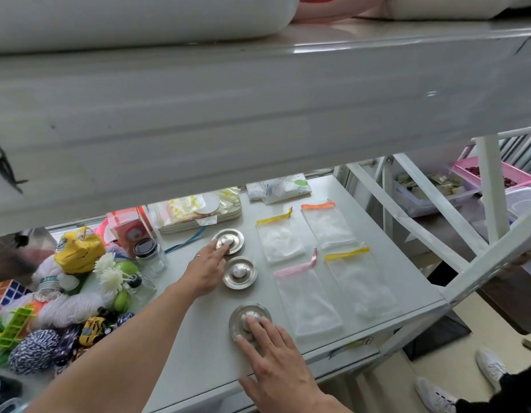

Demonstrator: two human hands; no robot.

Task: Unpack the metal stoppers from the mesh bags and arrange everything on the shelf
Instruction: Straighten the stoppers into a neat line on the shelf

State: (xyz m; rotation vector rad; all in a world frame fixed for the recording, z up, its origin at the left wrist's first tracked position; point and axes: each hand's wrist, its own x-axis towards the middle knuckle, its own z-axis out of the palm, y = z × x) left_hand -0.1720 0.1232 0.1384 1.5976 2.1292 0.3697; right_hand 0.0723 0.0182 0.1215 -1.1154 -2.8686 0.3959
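Three round metal stoppers lie in a column on the grey shelf (pixel 204 353). My left hand (pixel 206 271) rests its fingertips on the knob of the far stopper (pixel 233 238). The middle stopper (pixel 240 272) lies untouched beside that hand. My right hand (pixel 276 365) lies over the near stopper (pixel 244 315), fingers spread, index tip on its knob. To the right lie several flat, empty-looking mesh bags: a yellow-topped bag (pixel 280 238), an orange-topped bag (pixel 328 225), a pink-topped bag (pixel 307 302) and another yellow-topped bag (pixel 361 281).
A toy pile with yarn balls, a yellow duck (pixel 79 251) and glass jars (pixel 151 257) crowds the shelf's left end. A tray of packets (pixel 198 213) and a wipes pack (pixel 279 189) stand at the back. The upper shelf's edge (pixel 258 114) overhangs. Someone's white shoes (pixel 493 368) stand at right.
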